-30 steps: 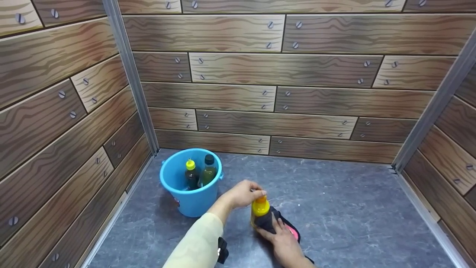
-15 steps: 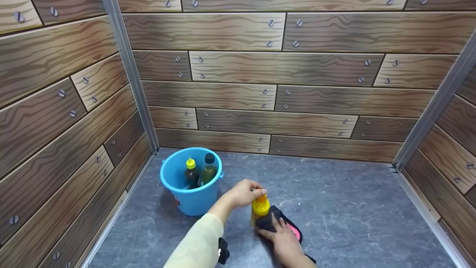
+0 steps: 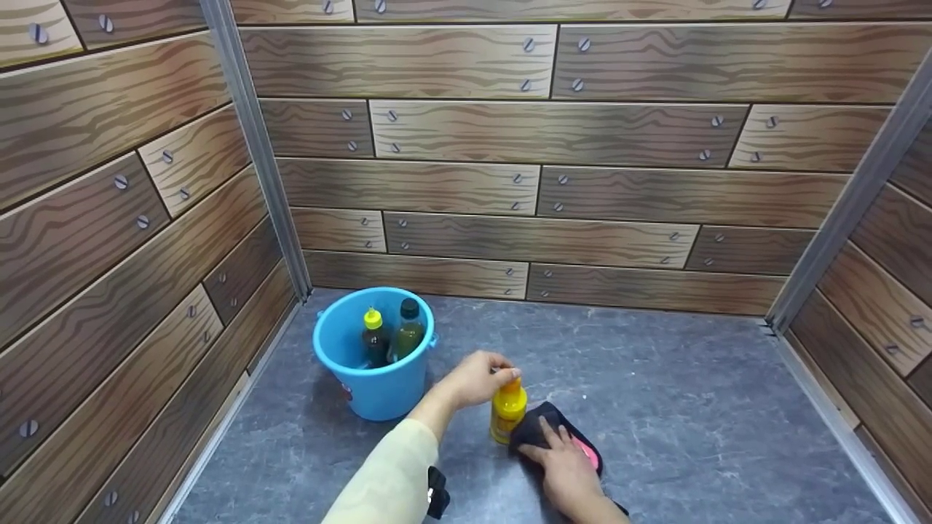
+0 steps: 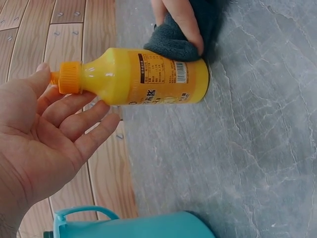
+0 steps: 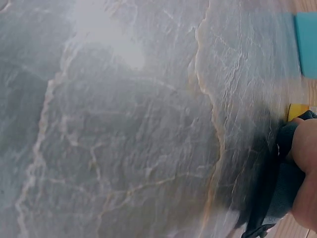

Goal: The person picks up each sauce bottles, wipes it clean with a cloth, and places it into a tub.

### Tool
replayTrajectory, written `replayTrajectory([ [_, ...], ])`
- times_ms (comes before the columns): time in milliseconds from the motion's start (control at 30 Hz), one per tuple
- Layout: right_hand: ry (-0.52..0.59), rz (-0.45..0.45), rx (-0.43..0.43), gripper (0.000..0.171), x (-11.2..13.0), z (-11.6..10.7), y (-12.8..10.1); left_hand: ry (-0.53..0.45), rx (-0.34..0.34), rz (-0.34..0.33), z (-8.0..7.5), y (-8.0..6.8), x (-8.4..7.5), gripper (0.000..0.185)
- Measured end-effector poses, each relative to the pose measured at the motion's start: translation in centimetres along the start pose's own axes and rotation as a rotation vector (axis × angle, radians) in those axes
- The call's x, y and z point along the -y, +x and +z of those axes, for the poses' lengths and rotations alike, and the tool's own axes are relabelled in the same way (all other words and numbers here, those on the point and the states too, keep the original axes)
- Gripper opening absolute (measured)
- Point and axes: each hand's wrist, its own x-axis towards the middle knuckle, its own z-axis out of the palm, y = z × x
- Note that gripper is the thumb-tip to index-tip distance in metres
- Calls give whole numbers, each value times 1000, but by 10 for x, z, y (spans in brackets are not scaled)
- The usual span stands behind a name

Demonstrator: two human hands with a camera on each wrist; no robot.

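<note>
A yellow juice bottle (image 3: 507, 412) with an orange cap (image 4: 69, 78) is shown upright on the grey marbled surface (image 3: 692, 407), just to the right of a blue bucket (image 3: 375, 393). The top of the bottle is steadied by the left hand (image 3: 477, 378); in the left wrist view the thumb and the loosely bent fingers (image 4: 81, 116) are seen lying along the neck and cap, so that the grip is a light hold on the bottle's upper end. A dark grey cloth (image 3: 535, 429) with a pink patch (image 3: 588, 454) is pressed against the lower side of the bottle by the right hand (image 3: 564, 473), whose fingers are laid nearly straight over the fabric; the grip is thus flat, not closed round anything. In the right wrist view, which is blurred, only the cloth (image 5: 277, 193) and an edge of the hand are made out. Two bottles are held in the bucket: one with a yellow cap (image 3: 373, 319) and one with a dark cap (image 3: 410, 308). The surface is enclosed by wood-patterned walls (image 3: 539, 175).
</note>
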Motion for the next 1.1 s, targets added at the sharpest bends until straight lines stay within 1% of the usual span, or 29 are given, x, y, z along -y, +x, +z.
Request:
replayTrajectory([
  [100,40,47,-33,61,-4,-2,-3,-9,-10,-4,2,1,1,32],
  [233,87,103,-128,63,-10,-5,-10,-10,-21,12,5,3,2,34],
  [333,104,119,-203,65,-14,-6,-15,-5,-20,27,6,4,3,33],
  [433,113,124,-238,64,-17,-7,-19,-3,-2,27,5,4,5,32],
  [500,119,136,-235,63,-19,-8,-20,-1,16,26,3,4,6,32],
  [667,127,195,-177,63,-20,-10,-22,16,73,34,-3,1,7,35],
  [767,127,198,-164,62,-20,-12,-22,17,101,36,-4,-1,7,36],
  [833,129,189,-168,62,-19,-13,-23,-11,101,29,-4,-3,8,36],
  [900,130,166,-180,62,-18,-14,-24,-44,73,14,-2,-5,9,36],
  [1000,143,130,-199,64,-15,-16,-26,-81,-8,-3,3,-6,10,38],
  [1100,158,72,-227,66,-13,-18,-27,-83,-80,0,7,-5,10,34],
])
